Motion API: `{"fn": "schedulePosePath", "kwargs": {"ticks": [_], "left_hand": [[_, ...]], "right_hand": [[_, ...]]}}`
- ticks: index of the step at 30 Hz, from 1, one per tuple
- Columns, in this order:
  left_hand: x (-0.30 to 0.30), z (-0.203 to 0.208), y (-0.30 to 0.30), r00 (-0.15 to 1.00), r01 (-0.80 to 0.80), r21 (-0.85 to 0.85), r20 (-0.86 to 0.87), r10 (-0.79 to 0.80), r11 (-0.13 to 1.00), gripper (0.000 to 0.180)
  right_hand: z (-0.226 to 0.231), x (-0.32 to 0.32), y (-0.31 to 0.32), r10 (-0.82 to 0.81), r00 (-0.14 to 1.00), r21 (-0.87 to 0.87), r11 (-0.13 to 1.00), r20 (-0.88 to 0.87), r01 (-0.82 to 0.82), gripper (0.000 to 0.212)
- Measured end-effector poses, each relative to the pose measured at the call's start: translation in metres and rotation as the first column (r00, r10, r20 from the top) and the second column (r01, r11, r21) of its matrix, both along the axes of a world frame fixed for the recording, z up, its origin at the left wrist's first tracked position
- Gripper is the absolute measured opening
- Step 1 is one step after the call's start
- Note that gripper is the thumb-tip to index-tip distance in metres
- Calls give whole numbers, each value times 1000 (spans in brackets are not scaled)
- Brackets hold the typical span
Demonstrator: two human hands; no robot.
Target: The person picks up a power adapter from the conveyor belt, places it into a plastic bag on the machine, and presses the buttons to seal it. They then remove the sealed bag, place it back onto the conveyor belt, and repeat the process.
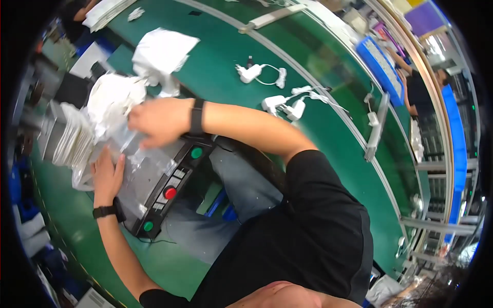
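My left hand (107, 177) rests with its fingers stretched and its thumb apart at the left end of a grey machine top, against crumpled clear plastic (131, 177). My right hand (162, 122) reaches across from the right, and motion smears its fingers. Under it lies clear plastic film (126, 137), beside a crumpled white bundle (114, 97). Whether the right fingers grip the film cannot be made out. The control panel (179, 177) along the machine's near edge carries two green buttons and a red one.
White stacked sheets or bags (72, 136) stand left of my hands. A white bag (162, 51) lies beyond them on the green table (215, 66). White plug adapters with cables (250, 73) lie to the right, near a metal rail (308, 72). Other people work beyond, near a blue tray (380, 69).
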State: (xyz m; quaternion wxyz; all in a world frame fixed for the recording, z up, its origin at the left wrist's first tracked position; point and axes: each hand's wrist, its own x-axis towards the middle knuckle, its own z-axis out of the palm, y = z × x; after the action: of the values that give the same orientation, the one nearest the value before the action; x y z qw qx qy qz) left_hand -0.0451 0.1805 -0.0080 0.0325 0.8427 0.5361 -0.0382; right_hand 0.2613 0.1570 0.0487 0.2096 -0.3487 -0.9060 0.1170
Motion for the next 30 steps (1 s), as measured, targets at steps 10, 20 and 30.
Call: {"fn": "schedulePosePath", "kwargs": {"ticks": [10, 20, 30], "left_hand": [[15, -15, 17, 960, 177, 155, 190, -205, 972, 69], [29, -23, 36, 982, 96, 199, 142, -125, 975, 74], [13, 15, 13, 964, 39, -9, 262, -35, 999, 82]], "right_hand": [[105, 336, -283, -936, 347, 161, 351, 50, 923, 18], [0, 525, -416, -791, -59, -65, -125, 609, 990, 14], [62, 457, -404, -776, 125, -421, 461, -618, 781, 44]]}}
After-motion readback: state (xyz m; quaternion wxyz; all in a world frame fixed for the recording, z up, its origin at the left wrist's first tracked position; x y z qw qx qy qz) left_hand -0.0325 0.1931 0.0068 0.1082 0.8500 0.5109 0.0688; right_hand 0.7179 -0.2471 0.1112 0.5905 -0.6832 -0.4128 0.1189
